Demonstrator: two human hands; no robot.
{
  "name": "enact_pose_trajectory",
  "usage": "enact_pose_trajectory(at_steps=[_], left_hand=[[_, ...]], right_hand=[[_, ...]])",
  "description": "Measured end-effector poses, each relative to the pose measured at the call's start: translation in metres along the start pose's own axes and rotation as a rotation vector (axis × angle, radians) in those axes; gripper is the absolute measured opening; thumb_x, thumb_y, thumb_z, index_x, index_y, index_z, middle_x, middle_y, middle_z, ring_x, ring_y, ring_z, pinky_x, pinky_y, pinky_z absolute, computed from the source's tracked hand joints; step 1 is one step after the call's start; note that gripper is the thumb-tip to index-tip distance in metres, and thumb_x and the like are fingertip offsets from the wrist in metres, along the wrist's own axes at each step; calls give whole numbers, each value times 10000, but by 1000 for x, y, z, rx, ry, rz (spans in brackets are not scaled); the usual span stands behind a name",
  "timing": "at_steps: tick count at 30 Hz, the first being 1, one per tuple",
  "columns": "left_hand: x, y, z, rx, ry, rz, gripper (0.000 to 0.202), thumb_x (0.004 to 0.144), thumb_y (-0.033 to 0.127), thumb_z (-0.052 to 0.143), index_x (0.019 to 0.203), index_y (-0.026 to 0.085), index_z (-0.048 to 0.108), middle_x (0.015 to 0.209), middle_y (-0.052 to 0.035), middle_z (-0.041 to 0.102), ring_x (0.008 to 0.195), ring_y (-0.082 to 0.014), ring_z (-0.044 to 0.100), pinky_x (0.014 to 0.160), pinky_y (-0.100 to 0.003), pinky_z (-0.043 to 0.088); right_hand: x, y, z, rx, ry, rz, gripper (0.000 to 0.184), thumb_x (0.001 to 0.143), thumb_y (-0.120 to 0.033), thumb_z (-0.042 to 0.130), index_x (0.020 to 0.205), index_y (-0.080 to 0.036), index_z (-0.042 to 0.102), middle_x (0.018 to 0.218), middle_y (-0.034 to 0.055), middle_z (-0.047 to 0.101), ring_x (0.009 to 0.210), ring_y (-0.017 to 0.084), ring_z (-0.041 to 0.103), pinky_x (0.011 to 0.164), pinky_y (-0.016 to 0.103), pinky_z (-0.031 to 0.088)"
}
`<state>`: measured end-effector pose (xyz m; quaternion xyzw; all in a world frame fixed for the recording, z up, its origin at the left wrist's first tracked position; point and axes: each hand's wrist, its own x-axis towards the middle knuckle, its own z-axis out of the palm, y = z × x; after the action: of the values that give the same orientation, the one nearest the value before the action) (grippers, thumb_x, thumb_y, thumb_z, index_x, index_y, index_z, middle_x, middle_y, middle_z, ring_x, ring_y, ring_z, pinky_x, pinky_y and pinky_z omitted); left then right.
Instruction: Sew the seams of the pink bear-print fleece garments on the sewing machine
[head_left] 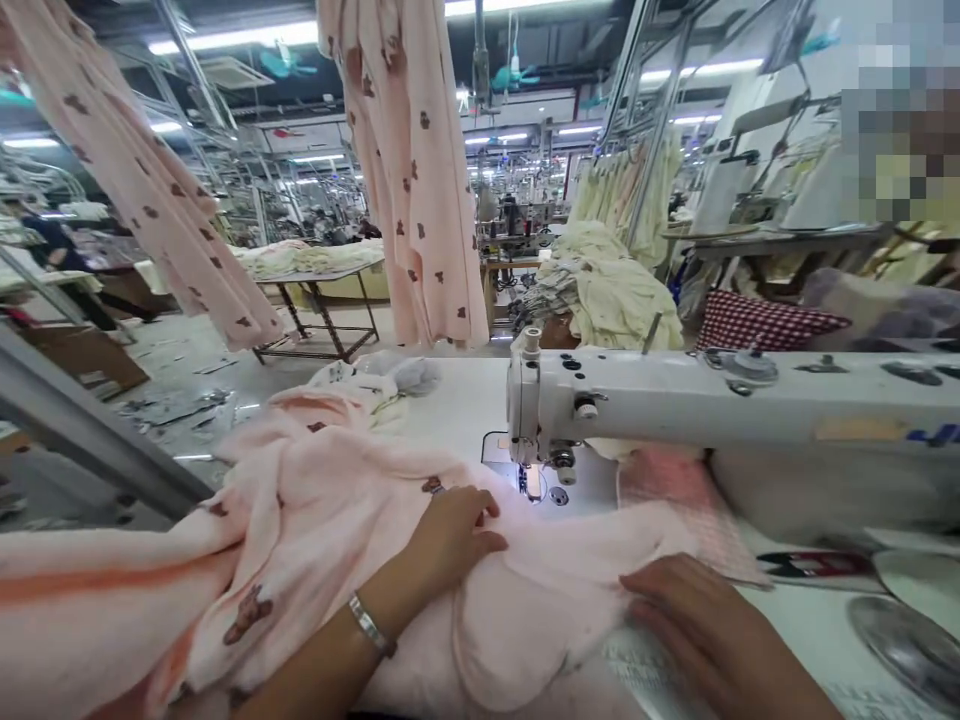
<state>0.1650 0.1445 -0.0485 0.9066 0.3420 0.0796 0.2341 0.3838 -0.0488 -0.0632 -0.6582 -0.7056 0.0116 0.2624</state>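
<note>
A soft pink fleece cloth (360, 580) with small brown bear prints lies bunched across the sewing machine table, reaching past its left edge. My left hand (454, 530), with a silver bracelet on its wrist, rests on the cloth just left of the needle area, fingers curled and gathering it. At the cloth's right part, my right hand (694, 610) pinches its edge between thumb and fingers. The white sewing machine (540, 410) stands beyond both hands, and its lit presser foot (529, 482) is by the cloth's far edge.
Red-handled snips (814, 565) and a round metal dish (904, 635) lie at right. Pink printed cloths (424, 190) hang ahead. Pale yellow garments (615, 285) are piled behind the machine. A metal bar (97, 420) slants at left.
</note>
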Motion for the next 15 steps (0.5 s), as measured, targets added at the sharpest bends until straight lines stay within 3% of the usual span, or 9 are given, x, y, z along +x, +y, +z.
enact_pose_trajectory(at_steps=[3,5,7,9,12,14,15], left_hand=[[0,7,-7,-15,55,60,99,786,238,595,703,185,607,737,-11,616,760,-192,558,696,-317,391],[-3,10,-15,-53,127,98,126,832,209,521,723,190,581,785,-17,617,807,-195,544,770,-347,380],[-9,13,-22,-104,202,111,152,878,203,420,797,196,547,837,-29,613,835,-196,537,808,-364,376],[-20,14,-28,-221,255,113,166,902,217,341,849,205,498,918,-41,612,909,-195,539,841,-359,387],[-44,19,-34,-612,233,65,135,909,289,321,836,220,412,921,-36,599,919,-178,550,799,-310,436],[-58,25,-35,-815,185,-11,153,902,338,321,811,224,368,762,-7,540,732,-155,541,649,-261,451],[-61,28,-34,-813,174,-43,160,901,350,316,810,226,360,688,12,488,634,-142,503,570,-242,428]], right_hand=[[22,-10,6,-73,-45,-9,229,902,-274,464,1090,-239,590,1006,57,654,936,201,593,784,353,485],[40,-9,7,-140,-107,-7,306,883,-234,477,1180,-222,546,1065,76,643,984,223,578,811,386,464],[55,-6,1,-186,-176,10,223,860,-219,507,1059,-224,607,935,56,670,890,231,597,768,397,457],[60,-6,-8,-211,-210,28,132,862,-260,516,800,-211,623,753,36,643,756,223,588,699,384,445],[39,-19,-19,-147,-198,84,253,889,-359,473,697,-207,535,723,41,596,706,200,569,648,344,448],[8,-40,-18,68,-198,152,238,907,-388,447,749,-222,511,712,12,587,642,151,573,569,267,465],[-10,-52,-15,211,-196,170,271,914,-411,439,714,-232,479,627,-24,558,547,119,550,484,222,452]])
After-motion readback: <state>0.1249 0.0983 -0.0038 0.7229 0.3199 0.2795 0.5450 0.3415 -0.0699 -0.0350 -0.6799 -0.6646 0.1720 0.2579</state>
